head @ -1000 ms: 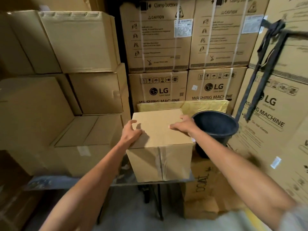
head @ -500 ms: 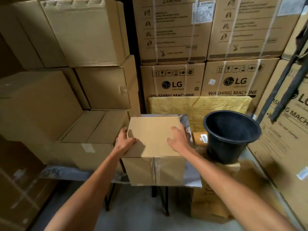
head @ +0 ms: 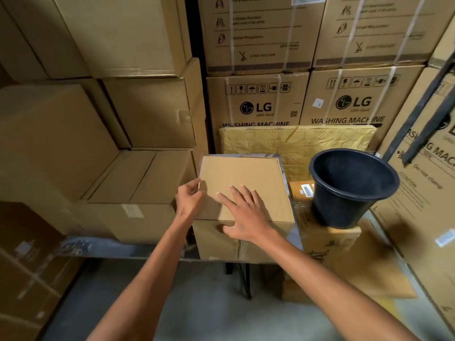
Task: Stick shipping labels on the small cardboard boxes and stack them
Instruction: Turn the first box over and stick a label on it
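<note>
Small cardboard box (head: 246, 183) sat on the metal table (head: 103, 247), just left of the black bucket (head: 349, 190). My right hand (head: 246, 215) lay flat on its top, fingers spread & straight. Left hand (head: 189, 200) pinched the box's left top edge.

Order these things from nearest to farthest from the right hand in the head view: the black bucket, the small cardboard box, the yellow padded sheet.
1. The small cardboard box: the right hand lies flat on its top, fingers spread.
2. The black bucket: to the right of the hand, standing on another carton.
3. The yellow padded sheet: behind the box and bucket, leaning on the LG cartons.
</note>
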{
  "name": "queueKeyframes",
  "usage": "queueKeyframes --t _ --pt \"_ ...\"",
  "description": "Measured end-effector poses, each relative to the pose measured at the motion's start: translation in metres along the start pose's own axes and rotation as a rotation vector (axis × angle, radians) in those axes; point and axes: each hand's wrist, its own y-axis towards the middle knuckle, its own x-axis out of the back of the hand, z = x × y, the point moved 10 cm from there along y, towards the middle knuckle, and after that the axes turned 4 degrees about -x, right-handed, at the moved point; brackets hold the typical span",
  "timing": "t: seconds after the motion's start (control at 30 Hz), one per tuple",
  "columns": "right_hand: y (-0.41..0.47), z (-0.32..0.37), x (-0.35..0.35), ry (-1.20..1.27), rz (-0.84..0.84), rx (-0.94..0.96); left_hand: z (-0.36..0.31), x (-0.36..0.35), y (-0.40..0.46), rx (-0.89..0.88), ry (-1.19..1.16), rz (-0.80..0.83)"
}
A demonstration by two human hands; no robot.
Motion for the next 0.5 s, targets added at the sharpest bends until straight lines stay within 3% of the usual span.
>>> queueKeyframes --t 0.33,0.5 --pt "-0.032 -0.089 0.045 0.2 -0.236 -0.128 -0.08 -0.066 0.001 -0.333 0.016 0.191" --pt "-0.053 -0.123 0.057 0.361 -0.286 -0.136 -0.061 -0.097 -0.021 -0.399 0.026 0.269"
